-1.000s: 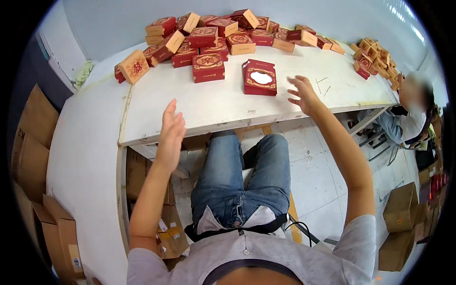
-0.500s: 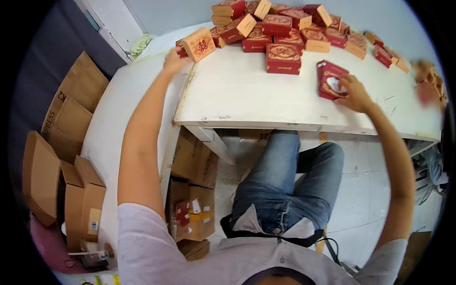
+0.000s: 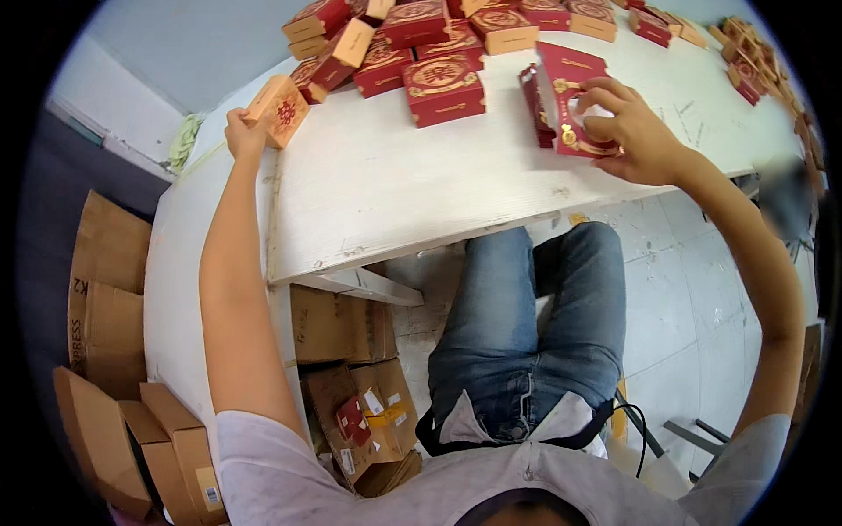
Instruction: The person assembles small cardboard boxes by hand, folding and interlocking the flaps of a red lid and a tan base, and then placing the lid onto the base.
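Observation:
At the left end of the table my left hand [image 3: 244,133] grips the side of a gold box [image 3: 279,112] with a red pattern on its face. On the right, my right hand [image 3: 638,131] has its fingers curled over a flat red carton [image 3: 570,92] with gold print and a white oval opening. That carton is partly raised and tilted above further flat red cartons [image 3: 536,107] lying beneath it. Between my hands, nearest to me at the front of the pile, sits a finished red box [image 3: 444,88].
Several red and gold boxes [image 3: 419,22] are heaped along the back of the white table [image 3: 395,188]. More boxes [image 3: 750,70] lie at the far right. Open brown cartons [image 3: 110,438] stand at lower left, others [image 3: 351,324] under the table. A green cloth [image 3: 184,140] lies by the wall.
My right hand has raised the top flat carton off the ones beneath it. My left hand still holds the gold box at the pile's left end. The whole view has shifted and turned.

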